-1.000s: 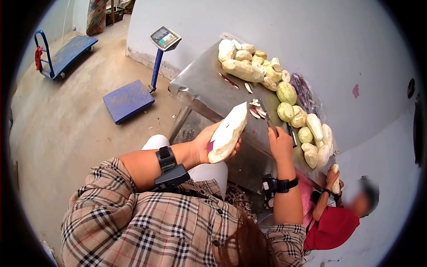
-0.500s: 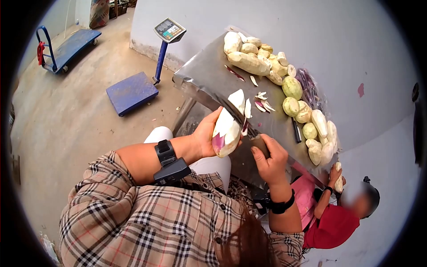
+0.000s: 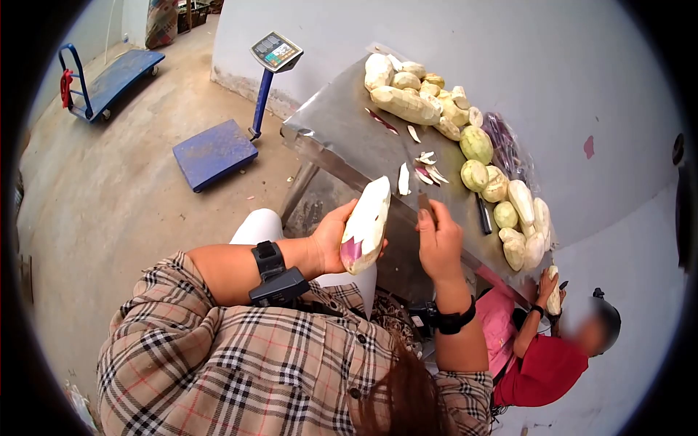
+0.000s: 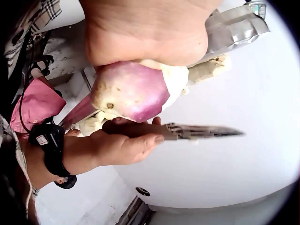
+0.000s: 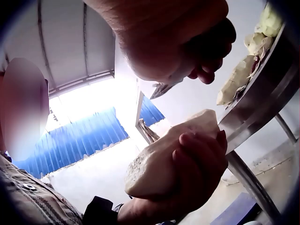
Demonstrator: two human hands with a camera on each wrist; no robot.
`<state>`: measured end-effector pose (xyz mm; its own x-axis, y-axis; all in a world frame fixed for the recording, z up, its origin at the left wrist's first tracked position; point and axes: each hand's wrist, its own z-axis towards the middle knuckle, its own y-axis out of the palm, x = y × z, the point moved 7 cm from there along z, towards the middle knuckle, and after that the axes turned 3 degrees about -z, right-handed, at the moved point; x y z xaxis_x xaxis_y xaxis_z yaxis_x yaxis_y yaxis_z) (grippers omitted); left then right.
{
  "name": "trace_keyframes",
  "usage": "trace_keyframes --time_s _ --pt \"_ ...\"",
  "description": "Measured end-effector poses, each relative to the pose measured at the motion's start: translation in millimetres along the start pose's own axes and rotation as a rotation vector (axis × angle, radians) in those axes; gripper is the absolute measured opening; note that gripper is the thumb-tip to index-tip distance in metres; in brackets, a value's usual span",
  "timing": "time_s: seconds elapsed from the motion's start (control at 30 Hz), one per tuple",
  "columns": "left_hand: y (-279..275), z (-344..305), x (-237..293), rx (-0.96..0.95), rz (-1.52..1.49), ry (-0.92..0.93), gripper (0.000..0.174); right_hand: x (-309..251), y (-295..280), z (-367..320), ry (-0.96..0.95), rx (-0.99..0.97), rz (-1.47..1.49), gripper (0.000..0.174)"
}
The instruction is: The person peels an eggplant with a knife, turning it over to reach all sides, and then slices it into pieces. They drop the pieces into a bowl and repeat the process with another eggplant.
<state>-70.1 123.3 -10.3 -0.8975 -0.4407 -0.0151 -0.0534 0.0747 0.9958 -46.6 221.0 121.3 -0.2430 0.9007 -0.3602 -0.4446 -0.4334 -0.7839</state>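
My left hand (image 3: 333,236) grips a mostly peeled eggplant (image 3: 369,218), its fingers wrapped around the underside. The flesh is white, and a purple skin patch stays near the lower end; the left wrist view shows that end with its skin close up. To the right of the eggplant, my right hand (image 3: 442,243) holds a knife (image 4: 206,132) by its brown handle. In the left wrist view the pointed blade extends clear of the eggplant. A pale strip of peel (image 3: 404,179) lies near the metal table's (image 3: 342,116) front edge, beside other peelings (image 3: 430,168).
Several peeled eggplants (image 3: 407,104) line the table's wall side, with a plastic bag of purple eggplants (image 3: 502,149) behind. A black-handled tool (image 3: 485,214) lies among them. A person in red (image 3: 545,370) works at the right. Left stand a blue platform scale (image 3: 215,155) and a cart (image 3: 116,83).
The knife went from over the table to the eggplant's side, then drew back to the right. A new peel strip now shows on the table edge. The eggplant dropped slightly lower in view.
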Motion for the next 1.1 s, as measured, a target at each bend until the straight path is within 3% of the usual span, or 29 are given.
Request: trace_keyframes --time_s 0.07,0.17,0.27,0.47,0.57,0.77,1.1 --pt "-12 3 -5 0.045 -0.009 -0.004 0.048 13 16 2 -0.024 -0.106 -0.155 0.026" --pt "-24 5 -14 0.057 0.035 -0.035 0.047 45 37 0 0.169 -0.359 -0.037 0.027" --pt "-36 8 -21 0.074 0.057 -0.057 0.045 55 37 -4 0.311 -0.405 0.05 0.026" --pt "-44 5 -31 0.155 0.166 -0.076 0.043 48 39 -12 0.452 -0.427 0.35 0.03" --pt "-46 7 -33 0.17 0.17 -0.09 0.042 53 45 -12 0.439 -0.466 0.312 0.029" --pt "-49 8 -32 0.174 0.21 -0.078 0.042 41 47 -16 0.498 -0.452 0.517 0.026" --pt "-51 8 -34 0.167 0.21 -0.09 0.042 53 60 -18 0.6 -0.444 0.605 0.034"
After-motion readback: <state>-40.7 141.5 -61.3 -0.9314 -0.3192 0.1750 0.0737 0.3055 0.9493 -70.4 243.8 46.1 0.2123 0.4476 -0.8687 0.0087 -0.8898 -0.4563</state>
